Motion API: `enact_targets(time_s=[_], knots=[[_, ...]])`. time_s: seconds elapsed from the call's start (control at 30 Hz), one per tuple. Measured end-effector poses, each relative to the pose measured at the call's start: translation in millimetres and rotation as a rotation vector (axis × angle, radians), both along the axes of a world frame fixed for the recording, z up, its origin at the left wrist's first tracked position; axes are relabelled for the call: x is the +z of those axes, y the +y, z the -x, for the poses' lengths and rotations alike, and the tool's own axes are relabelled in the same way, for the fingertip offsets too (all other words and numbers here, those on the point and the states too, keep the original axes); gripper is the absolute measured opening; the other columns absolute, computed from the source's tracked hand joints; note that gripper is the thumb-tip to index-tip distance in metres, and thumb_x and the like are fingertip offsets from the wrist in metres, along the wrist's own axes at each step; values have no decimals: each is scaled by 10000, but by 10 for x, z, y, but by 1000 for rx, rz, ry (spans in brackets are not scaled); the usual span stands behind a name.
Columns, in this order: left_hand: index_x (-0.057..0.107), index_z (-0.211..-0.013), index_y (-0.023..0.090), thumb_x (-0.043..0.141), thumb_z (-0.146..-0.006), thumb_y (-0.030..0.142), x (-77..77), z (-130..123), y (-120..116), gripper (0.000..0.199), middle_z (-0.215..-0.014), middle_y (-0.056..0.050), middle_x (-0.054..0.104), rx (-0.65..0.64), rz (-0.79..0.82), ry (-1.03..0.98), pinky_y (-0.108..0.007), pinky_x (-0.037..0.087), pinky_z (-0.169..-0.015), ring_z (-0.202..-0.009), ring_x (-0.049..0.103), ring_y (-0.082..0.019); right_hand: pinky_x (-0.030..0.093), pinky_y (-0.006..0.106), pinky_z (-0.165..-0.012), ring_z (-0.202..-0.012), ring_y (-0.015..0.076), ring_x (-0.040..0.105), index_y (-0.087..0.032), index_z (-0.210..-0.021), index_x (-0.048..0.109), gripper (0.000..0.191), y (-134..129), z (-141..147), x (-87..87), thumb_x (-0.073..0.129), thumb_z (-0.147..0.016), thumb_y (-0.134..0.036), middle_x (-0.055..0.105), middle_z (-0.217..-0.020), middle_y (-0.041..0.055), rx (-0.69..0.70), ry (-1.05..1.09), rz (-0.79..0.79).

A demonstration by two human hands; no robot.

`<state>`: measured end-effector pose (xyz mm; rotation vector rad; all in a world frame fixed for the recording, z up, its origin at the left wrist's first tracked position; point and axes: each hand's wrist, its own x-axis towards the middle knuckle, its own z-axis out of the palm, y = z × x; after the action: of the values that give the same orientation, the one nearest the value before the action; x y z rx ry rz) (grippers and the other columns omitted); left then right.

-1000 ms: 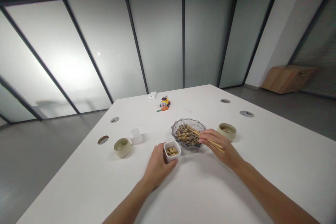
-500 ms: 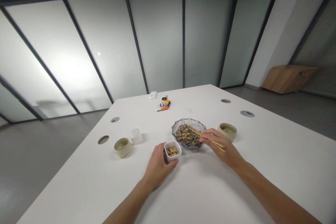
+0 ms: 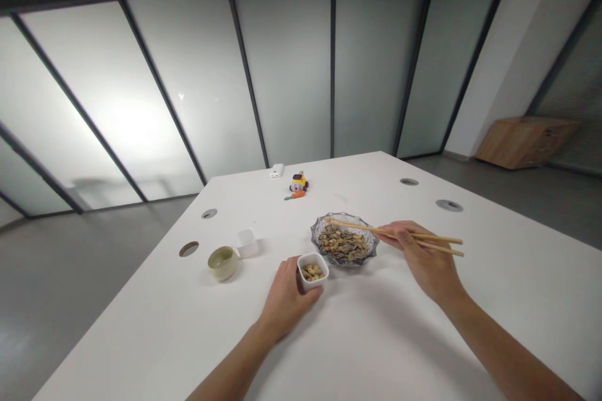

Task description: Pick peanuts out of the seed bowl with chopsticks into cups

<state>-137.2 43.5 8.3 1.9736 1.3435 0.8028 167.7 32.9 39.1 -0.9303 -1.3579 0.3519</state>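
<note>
My left hand (image 3: 289, 291) is wrapped around a small white square cup (image 3: 313, 262) on the table, with pale curved nuts (image 3: 312, 272) inside. Just behind and right of it sits a clear fluted glass bowl (image 3: 322, 223) of dark striped seeds (image 3: 345, 245) mixed with lighter nuts. In my right hand (image 3: 423, 257) is a pair of wooden chopsticks (image 3: 437, 239), pointing left above the bowl. Their tips are close together over its far left rim; a small pale piece seems to be at them, too small to name.
At left on the white table (image 3: 155, 338) stand a beige-green bowl (image 3: 222, 264) and an empty translucent square cup (image 3: 246, 244). Farther back are a yellow toy vehicle (image 3: 299, 183), a toy carrot (image 3: 296, 195) and a white device (image 3: 277, 170). Round holes are cut in the tabletop.
My right hand has moved right and lifted the chopsticks from the seeds, turning them flatter. It now covers the beige bowl seen at right before. My left hand stays on the cup.
</note>
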Motion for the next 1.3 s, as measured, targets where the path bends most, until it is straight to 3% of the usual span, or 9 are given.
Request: enact_targets(time_s=[0.1, 0.27, 0.43, 0.57, 0.77, 0.87, 1.0, 1.13, 1.3], knots=[[640, -1240, 220, 773, -798, 295, -3, 0, 1, 468, -1176, -73, 669, 6, -3, 7, -395, 462, -983, -1106, 601, -281, 694, 518, -934, -974, 243, 808, -307, -939, 780, 233, -7, 8, 26, 686, -1020, -503, 813, -982, 18, 159, 283, -6], [648, -1219, 225, 779, -789, 305, 0, -1, -4, 457, -1150, -68, 678, 18, 7, 11, -398, 471, -956, -1084, 605, -289, 693, 488, -950, -1002, 229, 807, -377, -949, 800, 201, -58, 16, 85, 686, -1013, -530, 824, -978, -17, 264, 375, 54], [648, -1189, 220, 775, -802, 300, -31, 6, 4, 416, -1132, -63, 662, 14, 8, -3, -391, 463, -950, -1064, 592, -273, 699, 417, -935, -961, 208, 800, -358, -895, 792, 210, -150, 111, 150, 754, -957, -555, 801, -955, -24, 331, 541, 106], [644, -1177, 207, 777, -808, 320, -26, 8, 4, 408, -1106, -68, 649, 18, 2, 12, -393, 459, -926, -1023, 580, -268, 711, 413, -890, -940, 213, 794, -355, -903, 781, 228, -182, 130, 175, 736, -965, -569, 785, -942, -8, 336, 516, 117], [642, -1203, 212, 765, -793, 295, 7, -2, -1, 436, -1146, -69, 652, 10, 11, 11, -399, 452, -963, -1079, 589, -283, 692, 447, -930, -956, 220, 794, -391, -912, 811, 163, -157, -189, 282, 752, -967, -533, 802, -954, -12, 235, 445, 35], [633, -1218, 207, 758, -795, 299, -1, -4, 3, 451, -1161, -72, 650, 7, 11, 9, -397, 450, -978, -1088, 588, -280, 677, 462, -937, -930, 224, 792, -350, -847, 825, 154, -152, -418, 372, 879, -861, -494, 795, -916, 8, 135, 492, -21], [632, -1221, 206, 747, -790, 296, -4, -9, 1, 455, -1168, -69, 652, -3, 24, -3, -390, 444, -996, -1092, 585, -275, 676, 532, -902, -829, 232, 771, -264, -711, 802, 335, -133, -694, 435, 1000, -652, -527, 775, -805, 14, -49, 552, -56], [639, -1200, 207, 736, -789, 311, -3, -16, 3, 435, -1153, -66, 656, 5, 26, -9, -392, 446, -991, -1075, 588, -277, 667, 561, -873, -820, 257, 740, -259, -639, 792, 435, -101, -1031, 338, 1038, -484, -582, 742, -727, 32, -125, 554, 72], [631, -1239, 193, 728, -799, 344, -21, -3, 15, 476, -1168, -76, 654, -1, 48, -11, -396, 449, -986, -1085, 593, -280, 632, 636, -840, -798, 322, 738, -258, -615, 808, 474, -125, -1443, 118, 1029, -391, -613, 743, -766, 107, -214, 579, 265]])
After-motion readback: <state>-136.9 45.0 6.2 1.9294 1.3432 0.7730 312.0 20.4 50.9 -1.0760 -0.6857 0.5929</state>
